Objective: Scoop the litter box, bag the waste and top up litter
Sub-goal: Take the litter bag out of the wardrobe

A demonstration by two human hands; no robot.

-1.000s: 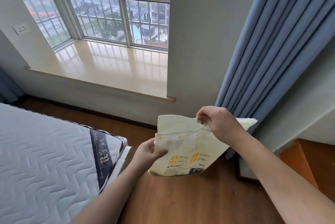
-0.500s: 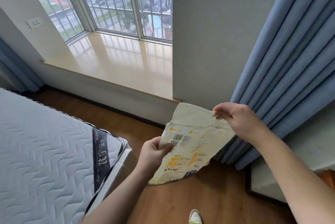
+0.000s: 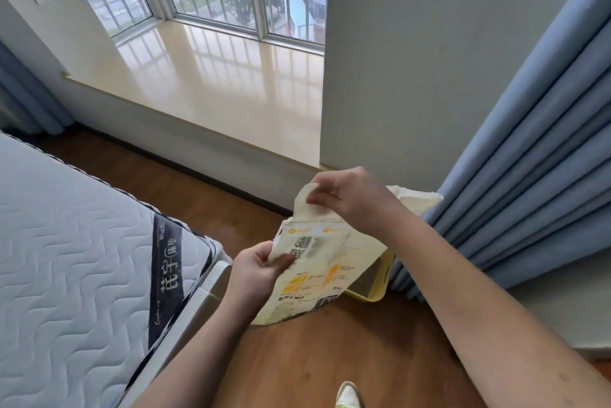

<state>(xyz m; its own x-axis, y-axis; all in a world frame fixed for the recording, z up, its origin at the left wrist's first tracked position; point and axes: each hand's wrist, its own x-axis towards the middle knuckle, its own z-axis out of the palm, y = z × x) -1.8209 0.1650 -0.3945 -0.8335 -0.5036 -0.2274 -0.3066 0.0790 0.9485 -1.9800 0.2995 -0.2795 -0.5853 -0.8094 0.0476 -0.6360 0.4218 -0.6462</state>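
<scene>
Litter bag [image 3: 317, 262]: held upright above the wooden floor [image 3: 330, 358].
Left hand [image 3: 256, 270]: fingers clamped on its left edge.
Right hand [image 3: 350, 197]: fingers pinched on its top flap.
Yellow litter box [image 3: 377, 288]: partly hidden behind the bag.

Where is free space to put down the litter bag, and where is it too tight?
Free: the glossy beige window sill, and the brown wooden floor between the white quilted mattress and the blue curtain. Tight: beside the yellow plastic litter box, behind the pale yellow litter bag.
</scene>
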